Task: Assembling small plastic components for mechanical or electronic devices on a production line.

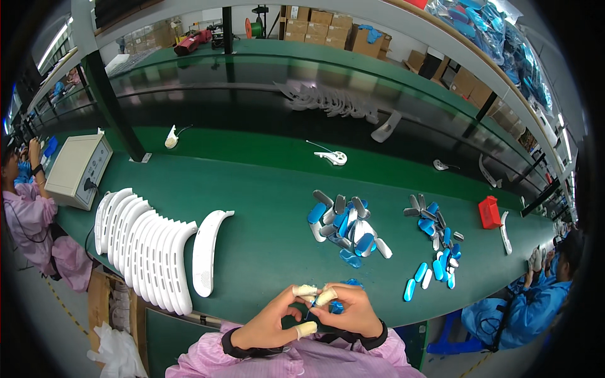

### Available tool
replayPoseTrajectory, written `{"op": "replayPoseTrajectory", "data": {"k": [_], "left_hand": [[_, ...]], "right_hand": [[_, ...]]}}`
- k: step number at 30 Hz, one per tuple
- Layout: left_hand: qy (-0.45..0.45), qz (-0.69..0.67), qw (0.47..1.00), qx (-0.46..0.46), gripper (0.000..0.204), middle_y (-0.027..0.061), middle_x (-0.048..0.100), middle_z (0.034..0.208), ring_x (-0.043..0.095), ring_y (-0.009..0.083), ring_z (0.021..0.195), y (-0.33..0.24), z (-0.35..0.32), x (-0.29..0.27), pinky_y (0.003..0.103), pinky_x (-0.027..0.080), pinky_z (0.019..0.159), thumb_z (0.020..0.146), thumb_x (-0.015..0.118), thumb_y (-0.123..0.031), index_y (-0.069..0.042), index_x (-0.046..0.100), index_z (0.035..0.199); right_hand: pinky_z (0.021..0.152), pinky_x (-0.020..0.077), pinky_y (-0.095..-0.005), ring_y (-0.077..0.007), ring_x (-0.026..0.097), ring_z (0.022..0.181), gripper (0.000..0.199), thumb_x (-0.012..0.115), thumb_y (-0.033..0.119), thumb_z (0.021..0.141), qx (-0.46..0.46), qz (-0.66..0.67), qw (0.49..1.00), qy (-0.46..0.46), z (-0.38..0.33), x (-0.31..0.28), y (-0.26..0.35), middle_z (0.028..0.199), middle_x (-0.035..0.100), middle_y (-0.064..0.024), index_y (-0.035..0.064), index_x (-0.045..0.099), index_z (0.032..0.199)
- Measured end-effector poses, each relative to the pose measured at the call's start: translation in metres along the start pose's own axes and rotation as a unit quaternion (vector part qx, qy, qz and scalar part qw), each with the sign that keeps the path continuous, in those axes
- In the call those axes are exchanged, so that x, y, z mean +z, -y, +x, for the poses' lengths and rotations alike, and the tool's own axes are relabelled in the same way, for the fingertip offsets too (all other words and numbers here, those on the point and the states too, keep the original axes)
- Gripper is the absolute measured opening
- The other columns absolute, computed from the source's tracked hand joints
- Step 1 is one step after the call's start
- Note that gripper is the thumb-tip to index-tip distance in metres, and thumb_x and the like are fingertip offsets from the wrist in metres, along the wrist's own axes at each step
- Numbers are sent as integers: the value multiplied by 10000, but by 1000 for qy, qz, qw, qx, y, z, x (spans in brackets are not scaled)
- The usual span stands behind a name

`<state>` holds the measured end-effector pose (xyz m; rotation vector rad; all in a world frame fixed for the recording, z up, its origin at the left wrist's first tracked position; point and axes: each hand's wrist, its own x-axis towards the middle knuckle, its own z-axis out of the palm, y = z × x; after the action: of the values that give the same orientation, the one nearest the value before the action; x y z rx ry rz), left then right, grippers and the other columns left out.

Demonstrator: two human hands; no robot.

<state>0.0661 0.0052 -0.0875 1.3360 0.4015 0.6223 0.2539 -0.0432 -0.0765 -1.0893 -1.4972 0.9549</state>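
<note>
Blue film (337,307) is showing at the lower centre of the frame, gathering in the right hand (354,312) close to the person's body, a position that is probably allowing fine fingertip work. That hand is curling inward and appears to be pinching the film between thumb and forefinger, while the left hand (268,322) is meeting it at the fingertips, its thumb standing well away from its fingers; whether those fingers are gripping anything, I cannot tell. Pale, wrinkled finger cots (307,329) are covering several tips, perhaps for grip or cleanliness. Just above, right of centre, a loose heap of small oval pieces (364,242) is lying within likely easy reach, glossy blue faces mixing with grey and white ones; a second heap (421,272) is spreading farther right. At left, white curved shells (151,252) are standing in a close row, their slotted, smooth, plastic-looking bodies nesting side by side, presumably to save room, and a lone shell (205,258) is resting just beside them, showing a patch of tiny holes. Beneath everything, the matte green table (271,252) is making the pale and shiny pieces easy to pick out.
</note>
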Motion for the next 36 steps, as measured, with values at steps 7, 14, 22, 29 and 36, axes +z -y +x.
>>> {"op": "replayPoseTrajectory", "data": {"k": [7,14,22,29,36], "left_hand": [[13,96,995,-35,416,77,470,1165,525,163,1022,2,-1,-6,278,500,776,876,621,-27,-35,471,1264],[-53,278,958,-40,402,96,526,1040,569,189,864,-3,1,9,271,480,697,849,518,36,-35,502,1245],[-142,225,963,43,375,98,561,895,561,170,756,5,0,-8,257,456,681,810,356,108,6,633,1041],[-160,204,965,24,360,98,546,914,563,150,789,8,8,-3,252,464,719,829,342,105,38,612,1056],[-148,252,956,5,298,91,542,974,586,154,825,5,9,0,258,485,744,849,428,103,43,593,1089]], "right_hand": [[526,458,-203,-78,599,606,115,709,-14,756,36,29,997,54,-3,-9,-4,798,617,-66,-30,615,820],[527,469,-207,-85,614,609,138,702,-38,719,41,-85,995,29,-2,-5,5,812,619,-79,-14,578,776],[522,489,-250,-178,613,574,186,687,-76,622,-6,-294,929,-224,-16,-28,3,746,597,-82,-2,563,741],[636,506,-378,-259,625,777,167,699,181,757,103,-474,872,61,-30,-35,-7,805,638,-94,58,670,866],[625,489,-301,-235,618,741,280,767,132,733,6,-188,982,-27,11,2,20,842,633,-74,41,663,977]]}}
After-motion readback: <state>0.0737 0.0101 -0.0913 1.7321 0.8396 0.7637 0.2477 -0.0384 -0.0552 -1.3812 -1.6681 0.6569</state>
